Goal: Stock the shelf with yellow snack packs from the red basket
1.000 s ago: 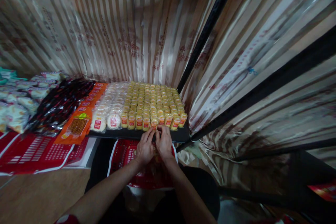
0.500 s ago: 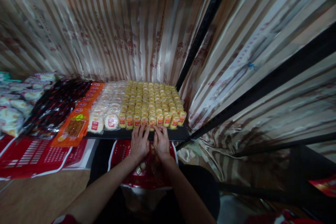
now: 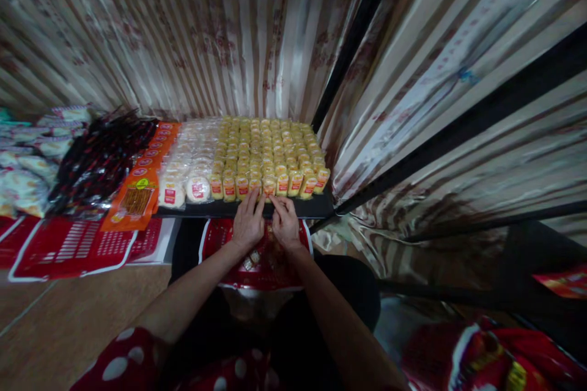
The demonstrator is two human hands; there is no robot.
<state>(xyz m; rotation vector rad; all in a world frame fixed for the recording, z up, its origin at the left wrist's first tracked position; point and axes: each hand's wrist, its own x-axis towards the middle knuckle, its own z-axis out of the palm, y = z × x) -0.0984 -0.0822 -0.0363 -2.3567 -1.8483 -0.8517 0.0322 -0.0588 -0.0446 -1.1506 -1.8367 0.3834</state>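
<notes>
Rows of small yellow wrapped cakes with red-and-white labels stand packed on a black shelf. My left hand is at the front row, its fingers stretched toward the cakes and fingertips against the lower front of the middle packets. Close beside it, my right hand reaches to the same spot, index finger extended and the other fingers slightly bent. Neither hand shows a packet inside its grasp. Below both hands, a red basket on my lap holds a few small wrapped pieces.
Left of the cakes lie round white wrapped cakes, orange snack packs, dark packets and white bags. Another red basket sits below them. A striped curtain hangs behind; black metal posts slant at right.
The view has tilted down, so the shelf and hands sit higher in the picture. My fingers stay at the front row, with the fingertips slightly lower on the packets.
</notes>
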